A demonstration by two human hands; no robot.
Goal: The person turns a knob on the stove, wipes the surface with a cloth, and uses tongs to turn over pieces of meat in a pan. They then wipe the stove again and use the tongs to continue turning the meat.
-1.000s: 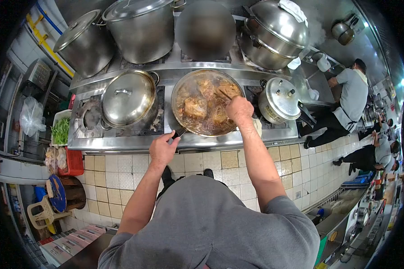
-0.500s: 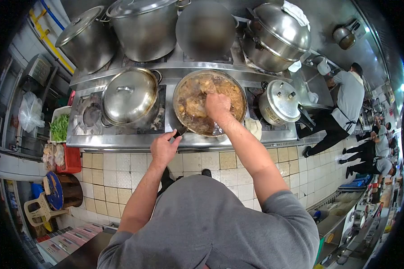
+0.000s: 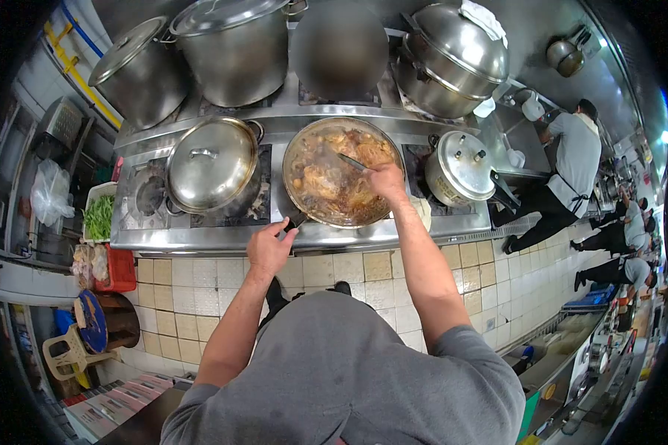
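A wide pan (image 3: 289, 194) of brown, simmering food stands on the stove, its sauce bubbling around large pale chunks. My left hand (image 3: 269, 247) grips the pan's short black handle (image 3: 297, 220) at the front left, thumb and fingers around its end. Over the right half of the pan, my right hand (image 3: 386, 182) is closed on a slim utensil (image 3: 352, 162). Its thin, dark end points left over the food; the rest is hidden in my fist, so its exact kind does not show.
Left of the pan stands a lidded pot (image 3: 209, 167); to the right are a pressure cooker (image 3: 460, 170) and a folded cloth (image 3: 421, 211). Tall stockpots (image 3: 234, 59) and a large steamer (image 3: 453, 63) line the back. A co-worker (image 3: 575, 156) stands at the right.
My right hand has moved right and slightly down, away from the middle of the pan, and the utensil's end now shows. My left hand stays at the handle.
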